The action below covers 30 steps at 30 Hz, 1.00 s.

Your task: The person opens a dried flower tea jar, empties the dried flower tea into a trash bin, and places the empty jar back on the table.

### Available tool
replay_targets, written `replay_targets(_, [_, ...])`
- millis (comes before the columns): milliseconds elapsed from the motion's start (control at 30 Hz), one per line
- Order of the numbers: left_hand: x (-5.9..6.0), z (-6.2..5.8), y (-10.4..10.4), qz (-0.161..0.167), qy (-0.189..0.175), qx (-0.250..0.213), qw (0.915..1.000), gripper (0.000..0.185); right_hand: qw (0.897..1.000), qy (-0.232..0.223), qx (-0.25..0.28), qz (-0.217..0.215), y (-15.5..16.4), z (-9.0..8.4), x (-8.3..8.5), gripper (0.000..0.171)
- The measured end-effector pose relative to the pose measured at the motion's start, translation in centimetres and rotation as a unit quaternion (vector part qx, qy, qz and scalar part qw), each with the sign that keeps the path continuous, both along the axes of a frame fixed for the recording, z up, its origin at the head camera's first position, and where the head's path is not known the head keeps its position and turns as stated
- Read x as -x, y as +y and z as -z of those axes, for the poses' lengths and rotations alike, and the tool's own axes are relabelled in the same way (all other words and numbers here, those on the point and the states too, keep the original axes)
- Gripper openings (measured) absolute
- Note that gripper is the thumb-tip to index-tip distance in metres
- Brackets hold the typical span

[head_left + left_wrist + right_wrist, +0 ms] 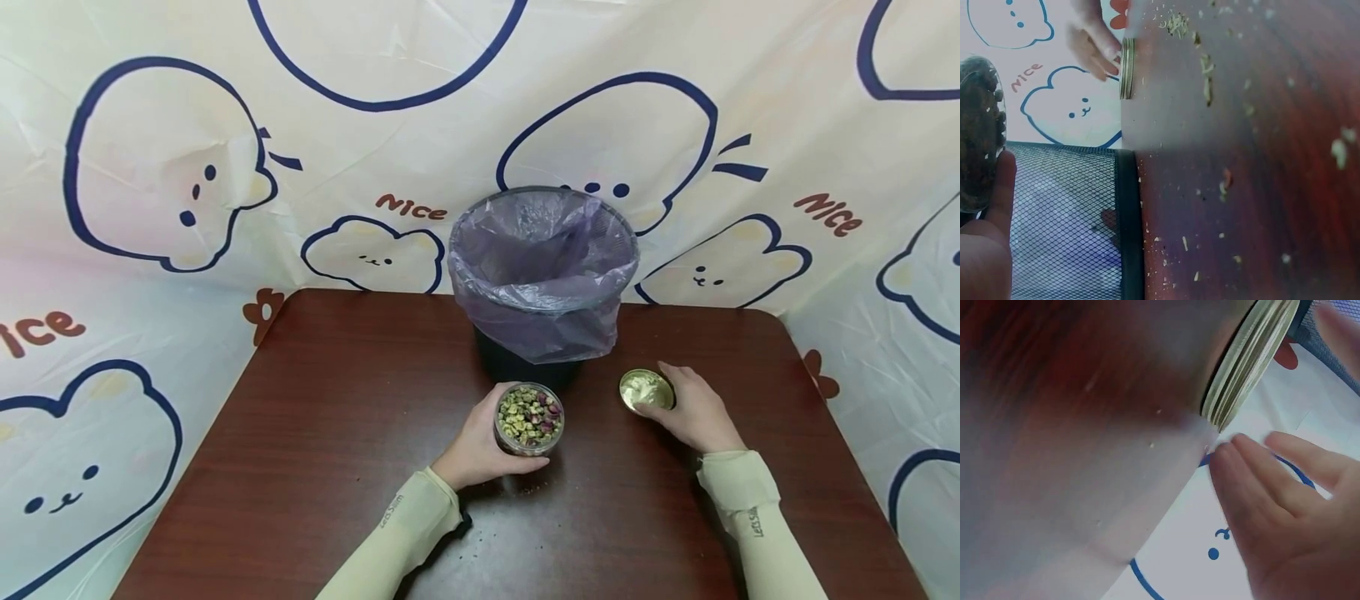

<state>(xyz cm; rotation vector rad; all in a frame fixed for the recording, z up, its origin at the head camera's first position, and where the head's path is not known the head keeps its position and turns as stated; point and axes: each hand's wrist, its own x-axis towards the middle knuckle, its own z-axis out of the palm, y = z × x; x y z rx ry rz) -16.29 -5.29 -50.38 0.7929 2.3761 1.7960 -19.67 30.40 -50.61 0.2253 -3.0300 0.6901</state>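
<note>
My left hand (480, 442) grips a clear round jar (528, 450) filled with dried flower buds (527, 414), greenish yellow with some purple-pink ones. The jar is held above the table, in front of the bin. In the left wrist view the jar (980, 134) shows at the left edge, a finger along its side. On the table to the right lies a round gold lid (643, 389). My right hand (697, 408) is beside it, thumb and fingers spread about its right side. The right wrist view shows extended fingers (1272, 481) close to the lid's edge (1247, 369).
A black mesh bin (517, 354) lined with a translucent purple bag (540, 308) stands at the table's back edge. Small dry crumbs (1207, 81) are scattered over the dark red-brown table (337, 400). A patterned cloth (360, 167) hangs behind and at both sides.
</note>
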Motion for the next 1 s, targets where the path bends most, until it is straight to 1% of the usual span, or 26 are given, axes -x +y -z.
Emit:
replay_targets(67, [0.1, -0.2, -0.1, -0.005, 0.011, 0.003, 0.9999, 0.092, 0.999, 0.04, 0.011, 0.004, -0.3, -0.3, 0.1, 0.075])
replay_targets(133, [0.2, -0.4, -0.3, -0.01, 0.019, 0.006, 0.9997, 0.092, 0.996, 0.089, 0.024, 0.007, -0.6, -0.8, 0.3, 0.066])
replay_targets(233, [0.5, -1.3, -0.8, -0.024, 0.034, 0.008, 0.9991, 0.093, 0.985, 0.165, 0.052, 0.015, -1.4, -2.0, 0.8, 0.055])
replay_targets(333, [0.8, -2.5, -1.6, -0.043, 0.042, 0.005, 0.9982, 0.095, 0.967, 0.238, 0.085, 0.022, -2.2, -3.8, 1.4, 0.05])
replay_targets(433, [0.8, -3.9, -2.6, -0.064, 0.044, -0.004, 0.997, 0.099, 0.944, 0.307, 0.117, 0.022, -3.0, -6.0, 1.7, 0.047])
replay_targets(533, [0.6, -5.3, -3.6, -0.085, 0.047, -0.014, 0.9952, 0.1, 0.923, 0.357, 0.142, 0.013, -3.8, -8.2, 1.9, 0.046])
replay_targets(600, [0.7, -6.2, -4.2, -0.095, 0.053, -0.023, 0.9938, 0.098, 0.914, 0.376, 0.154, 0.003, -4.4, -9.6, 2.0, 0.045])
replay_targets(700, [1.2, -7.6, -5.2, -0.105, 0.077, -0.032, 0.991, 0.097, 0.902, 0.395, 0.171, -0.023, -5.5, -11.6, 2.4, 0.044])
replay_targets(800, [1.9, -8.9, -6.1, -0.108, 0.105, -0.044, 0.9876, 0.097, 0.894, 0.408, 0.176, -0.06, -6.6, -13.1, 3.1, 0.04])
replay_targets(867, [2.4, -9.7, -6.6, -0.112, 0.123, -0.052, 0.9847, 0.098, 0.891, 0.411, 0.171, -0.089, -7.4, -13.8, 3.7, 0.036])
replay_targets(1000, [3.3, -11.2, -7.5, -0.123, 0.15, -0.063, 0.979, 0.099, 0.891, 0.399, 0.157, -0.149, -9.0, -14.4, 4.9, 0.037])
